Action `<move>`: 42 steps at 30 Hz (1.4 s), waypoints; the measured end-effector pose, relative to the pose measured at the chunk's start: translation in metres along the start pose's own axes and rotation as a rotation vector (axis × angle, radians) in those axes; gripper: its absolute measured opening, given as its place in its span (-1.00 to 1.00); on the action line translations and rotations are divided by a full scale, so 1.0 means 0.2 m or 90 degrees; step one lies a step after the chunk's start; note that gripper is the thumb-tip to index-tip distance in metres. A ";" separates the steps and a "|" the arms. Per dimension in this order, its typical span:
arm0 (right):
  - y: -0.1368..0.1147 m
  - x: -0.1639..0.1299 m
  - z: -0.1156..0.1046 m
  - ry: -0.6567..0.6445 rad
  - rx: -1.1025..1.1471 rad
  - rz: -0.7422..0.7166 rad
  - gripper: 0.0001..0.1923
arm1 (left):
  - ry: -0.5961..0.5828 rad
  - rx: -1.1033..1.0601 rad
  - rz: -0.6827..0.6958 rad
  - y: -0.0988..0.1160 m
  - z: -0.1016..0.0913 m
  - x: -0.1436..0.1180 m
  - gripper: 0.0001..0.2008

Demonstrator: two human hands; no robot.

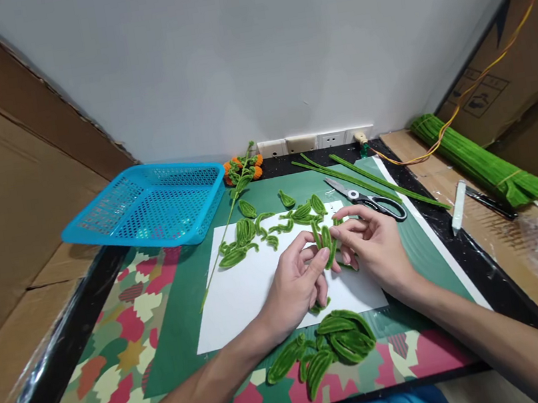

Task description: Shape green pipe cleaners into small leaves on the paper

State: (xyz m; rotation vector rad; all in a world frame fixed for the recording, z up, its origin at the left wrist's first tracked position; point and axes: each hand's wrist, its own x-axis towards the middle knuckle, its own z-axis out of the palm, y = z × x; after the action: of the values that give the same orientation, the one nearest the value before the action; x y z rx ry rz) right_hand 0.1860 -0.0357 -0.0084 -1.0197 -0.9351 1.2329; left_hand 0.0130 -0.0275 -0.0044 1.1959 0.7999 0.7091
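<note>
My left hand [297, 279] and my right hand [375, 245] meet over a white sheet of paper [242, 293], both pinching a small green pipe-cleaner leaf [326, 241] between the fingertips. A second bit of green pipe cleaner [321, 305] pokes out under my left hand. Several finished leaves [272, 224] lie on the far part of the sheet. A pile of larger green leaf loops [334, 347] sits near the table's front edge, just below my hands.
A blue plastic basket [148, 206] stands at the back left. Scissors [367, 199] and long green pipe cleaners [372, 181] lie behind my right hand. A bundle of green pipe cleaners [475, 160] lies far right, a white pen-like stick [458, 205] beside it. A stem with orange flowers [243, 170] rests at the back.
</note>
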 end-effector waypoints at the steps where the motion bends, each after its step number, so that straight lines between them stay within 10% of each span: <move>1: 0.00 0.00 0.00 0.002 0.001 0.003 -0.65 | -0.002 0.002 0.002 0.00 0.00 0.00 -0.74; 14: 0.00 0.00 0.01 -0.082 -0.039 0.061 -0.67 | 0.010 0.010 0.013 -0.01 0.00 -0.03 -0.71; 42: 0.01 -0.02 -0.01 -0.113 -0.241 -0.107 -0.83 | 0.077 0.039 0.005 0.01 -0.03 -0.01 -0.69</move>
State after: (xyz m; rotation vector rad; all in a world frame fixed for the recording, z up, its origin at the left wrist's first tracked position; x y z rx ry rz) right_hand 0.1866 -0.0407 -0.0108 -1.1095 -1.4027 1.0376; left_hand 0.0059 -0.0255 -0.0035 1.2203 0.9230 0.7740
